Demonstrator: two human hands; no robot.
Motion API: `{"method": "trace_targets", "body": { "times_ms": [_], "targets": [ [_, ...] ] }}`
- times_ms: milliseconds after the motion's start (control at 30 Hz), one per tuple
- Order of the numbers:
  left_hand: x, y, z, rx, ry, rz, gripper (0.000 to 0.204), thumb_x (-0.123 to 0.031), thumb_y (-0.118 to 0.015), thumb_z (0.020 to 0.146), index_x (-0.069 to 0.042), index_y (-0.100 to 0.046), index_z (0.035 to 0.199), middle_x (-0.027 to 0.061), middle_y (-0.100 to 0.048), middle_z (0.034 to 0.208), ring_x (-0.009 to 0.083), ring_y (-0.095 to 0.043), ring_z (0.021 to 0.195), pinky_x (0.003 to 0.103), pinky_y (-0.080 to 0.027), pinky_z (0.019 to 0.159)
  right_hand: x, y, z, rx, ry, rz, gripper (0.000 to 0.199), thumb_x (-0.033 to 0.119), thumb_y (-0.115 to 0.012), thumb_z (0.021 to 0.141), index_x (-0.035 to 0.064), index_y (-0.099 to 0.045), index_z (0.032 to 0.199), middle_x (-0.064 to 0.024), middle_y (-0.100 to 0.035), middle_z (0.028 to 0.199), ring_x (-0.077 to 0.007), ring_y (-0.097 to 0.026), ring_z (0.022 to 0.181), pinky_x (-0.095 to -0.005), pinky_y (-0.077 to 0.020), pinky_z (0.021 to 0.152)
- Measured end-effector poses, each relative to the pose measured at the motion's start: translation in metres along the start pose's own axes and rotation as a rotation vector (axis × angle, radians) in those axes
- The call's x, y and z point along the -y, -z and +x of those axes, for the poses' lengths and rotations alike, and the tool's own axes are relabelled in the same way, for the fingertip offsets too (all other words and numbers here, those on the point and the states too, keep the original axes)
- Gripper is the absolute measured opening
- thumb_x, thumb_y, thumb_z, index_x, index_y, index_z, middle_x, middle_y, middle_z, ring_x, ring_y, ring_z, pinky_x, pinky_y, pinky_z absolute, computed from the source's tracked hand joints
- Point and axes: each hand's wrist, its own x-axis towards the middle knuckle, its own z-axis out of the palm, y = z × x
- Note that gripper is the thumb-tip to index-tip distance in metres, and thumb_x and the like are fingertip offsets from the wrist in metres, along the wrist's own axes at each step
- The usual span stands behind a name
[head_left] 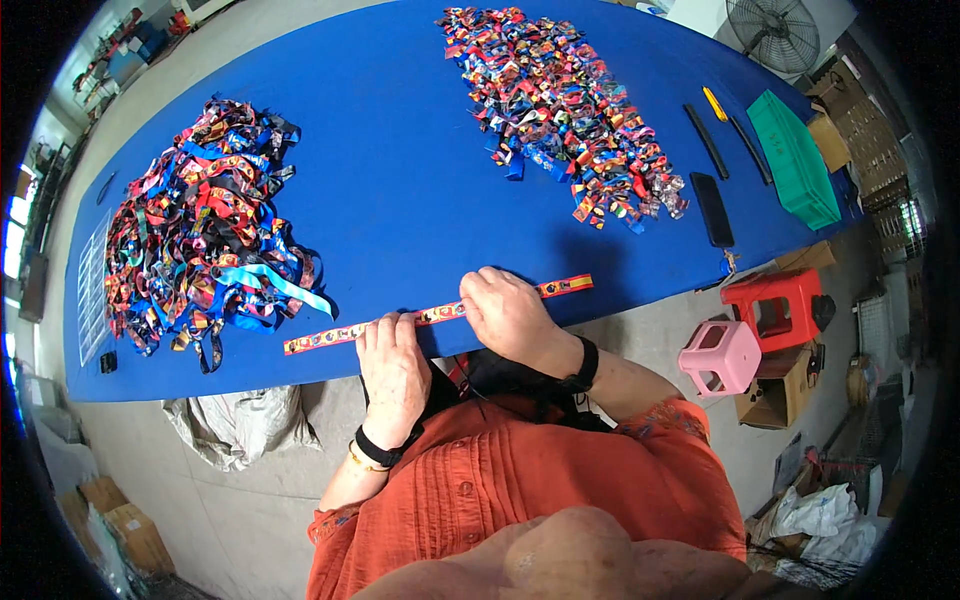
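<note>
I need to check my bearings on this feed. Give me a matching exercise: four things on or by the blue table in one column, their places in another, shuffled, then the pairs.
Things:
1. printed strip
2. tangled strap heap
3. green tray
4. pink stool

Places:
A. on the floor, right of the person
B. table's far right end
C. table's left side
D. flat along the near edge, under the left hand and right hand

Pairs: 1-D, 2-C, 3-B, 4-A

Green tray (795,160) and black phone (712,208) sit at the surface's far end; red stool (780,308) and pink stool (722,356) stand on the floor.
</note>
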Motion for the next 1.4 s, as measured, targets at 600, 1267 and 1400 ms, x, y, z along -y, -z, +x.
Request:
{"method": "trace_targets", "body": {
  "times_ms": [600,1267,1400],
  "targets": [
    [0.084,0.020,-0.018,-0.186,0.246,0.138,0.022,0.001,-0.054,0.088,0.003,-0.059,0.109,0.0214,-0.060,0.106,0.0389,-0.056,0.099,0.045,-0.046,0.089,-0.072,0.080,-0.055,-0.122,-0.363,-0.264,0.010,0.006,-0.062,0.086,0.0068,-0.051,0.086,-0.0128,-0.056,0.078,-0.0355,-0.059,0.074,-0.0467,-0.0481,0.064],
    [0.112,-0.011,-0.004,-0.396,0.372,0.210,0.016,-0.016,-0.058,0.095,-0.001,-0.054,0.090,0.0182,-0.054,0.089,0.0381,-0.053,0.085,0.047,-0.041,0.074,-0.087,0.105,-0.056,-0.019,-0.521,-0.011,0.012,0.009,-0.065,0.083,0.0102,-0.054,0.087,-0.0100,-0.062,0.080,-0.0345,-0.064,0.073,-0.0465,-0.0507,0.062],
    [0.109,-0.011,-0.002,-0.407,0.377,0.244,0.016,-0.016,-0.058,0.095,-0.001,-0.055,0.090,0.0181,-0.054,0.088,0.0378,-0.054,0.084,0.047,-0.042,0.074,-0.092,0.100,-0.060,-0.068,-0.489,-0.005,0.012,0.010,-0.065,0.082,0.0103,-0.054,0.087,-0.0101,-0.062,0.080,-0.0349,-0.064,0.073,-0.0467,-0.0508,0.062]
  ]
}}
